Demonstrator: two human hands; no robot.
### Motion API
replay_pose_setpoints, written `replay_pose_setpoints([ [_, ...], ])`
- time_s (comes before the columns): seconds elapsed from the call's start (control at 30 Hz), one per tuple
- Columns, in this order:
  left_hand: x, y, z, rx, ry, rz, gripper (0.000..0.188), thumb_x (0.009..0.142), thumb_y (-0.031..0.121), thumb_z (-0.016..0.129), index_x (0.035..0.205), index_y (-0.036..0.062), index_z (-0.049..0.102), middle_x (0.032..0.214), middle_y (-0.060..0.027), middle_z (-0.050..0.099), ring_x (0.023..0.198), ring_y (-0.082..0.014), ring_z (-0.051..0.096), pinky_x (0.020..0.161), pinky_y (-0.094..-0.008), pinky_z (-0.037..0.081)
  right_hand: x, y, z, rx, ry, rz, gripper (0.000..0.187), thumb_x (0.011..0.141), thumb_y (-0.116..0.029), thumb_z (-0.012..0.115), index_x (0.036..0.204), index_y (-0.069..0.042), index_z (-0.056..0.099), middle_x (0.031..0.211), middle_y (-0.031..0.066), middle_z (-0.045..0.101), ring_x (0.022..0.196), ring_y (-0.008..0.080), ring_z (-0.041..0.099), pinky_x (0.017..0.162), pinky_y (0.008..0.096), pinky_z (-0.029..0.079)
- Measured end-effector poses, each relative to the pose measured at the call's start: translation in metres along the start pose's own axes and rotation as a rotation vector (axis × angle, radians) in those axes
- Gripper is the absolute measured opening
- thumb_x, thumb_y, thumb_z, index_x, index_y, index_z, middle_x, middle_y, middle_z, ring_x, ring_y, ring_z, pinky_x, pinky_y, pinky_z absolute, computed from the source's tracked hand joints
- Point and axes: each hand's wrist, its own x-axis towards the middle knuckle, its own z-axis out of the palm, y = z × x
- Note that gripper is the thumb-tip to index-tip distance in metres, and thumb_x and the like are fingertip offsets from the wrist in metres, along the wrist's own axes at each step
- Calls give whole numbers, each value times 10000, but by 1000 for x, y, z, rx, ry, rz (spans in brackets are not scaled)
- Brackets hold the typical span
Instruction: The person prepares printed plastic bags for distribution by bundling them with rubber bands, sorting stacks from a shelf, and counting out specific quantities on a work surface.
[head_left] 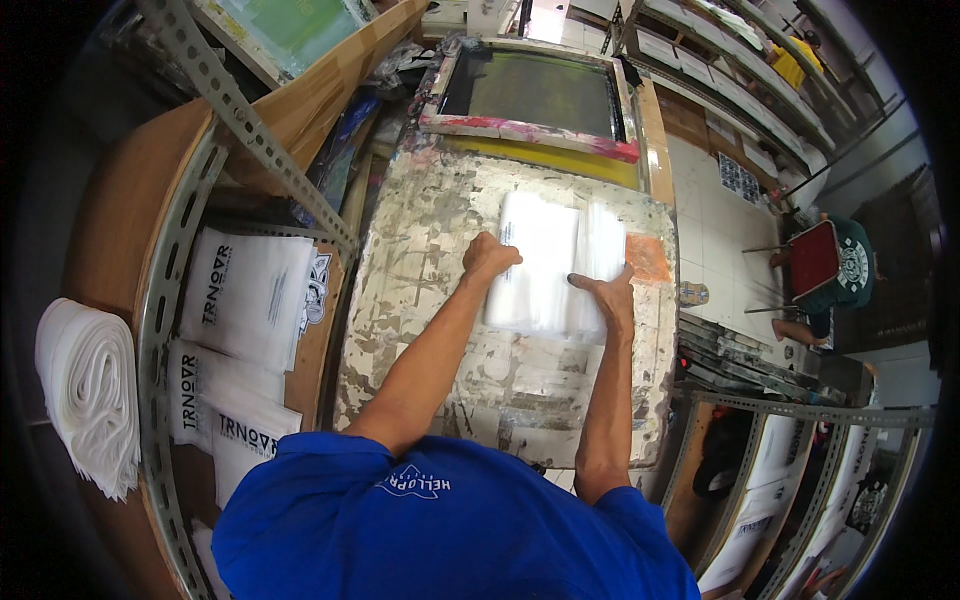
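A stack of glossy white plastic bags [540, 265] lies on the paint-stained worktable [420, 330] in front of me. My left hand [490, 256] is closed in a pinch at the left edge of the stack. At its right side my right hand [608, 296] grips the bags, thumb on top and the other fingers mostly hidden at the edge. The right part of the stack looks folded or overlapped, with a bright glare across it. An orange patch [648, 258] shows on the table just right of the bags.
A framed printing screen [530, 130] sits at the table's far end. To the left, a metal-framed shelf holds printed white bags [245, 300], and a rolled white bundle [90, 395] rests on wood. A red stool [813, 260] and a person in dark green are at right, beside drying racks [740, 90].
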Motion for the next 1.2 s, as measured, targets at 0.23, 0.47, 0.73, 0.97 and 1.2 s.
replay_pose_setpoints([
  [0.23, -4, 5, 6, -14, 4, 47, 382, 635, 183, 728, 922, -68, 704, 989, -226, 717, 922, -338, 713, 827, -390, 565, 3, 7, -5, 174, -43, -37, 1246, 503, -327, 928, 1453, 76, 229, 1268, 328, 554, 1114, 402, 624, 968, 422, 511],
  [0.47, 17, -21, 18, -174, 44, 93, 390, 634, 225, 766, 878, -70, 694, 944, -228, 719, 886, -342, 713, 797, -379, 568, -2, 0, -1, 231, -52, -115, 1180, 505, -252, 932, 1425, 76, 270, 1270, 298, 553, 1159, 368, 593, 993, 397, 486],
  [0.73, -36, -17, 9, -334, 135, 224, 435, 645, 135, 796, 996, -74, 645, 901, -170, 707, 803, -262, 695, 727, -355, 551, -31, -10, -4, 278, -41, -261, 1199, 510, -216, 934, 1455, 55, 248, 1317, 274, 530, 1206, 363, 557, 1035, 399, 452],
  [0.97, -138, -44, -1, -566, 577, 633, 476, 719, 114, 781, 1107, -45, 554, 993, -195, 669, 899, -341, 680, 768, -417, 547, -127, -15, 13, 230, 168, -652, 1430, 479, -197, 968, 1519, 32, 15, 1490, 302, 280, 1382, 420, 338, 1163, 459, 296],
  [1.2, -188, -114, 31, -412, 717, 630, 622, 768, 76, 759, 1270, -43, 413, 1024, -261, 638, 893, -423, 671, 771, -450, 540, -144, 64, 70, 368, -124, -759, 1337, 514, -250, 970, 1465, 69, 87, 1433, 273, 377, 1321, 380, 426, 1135, 441, 316],
])
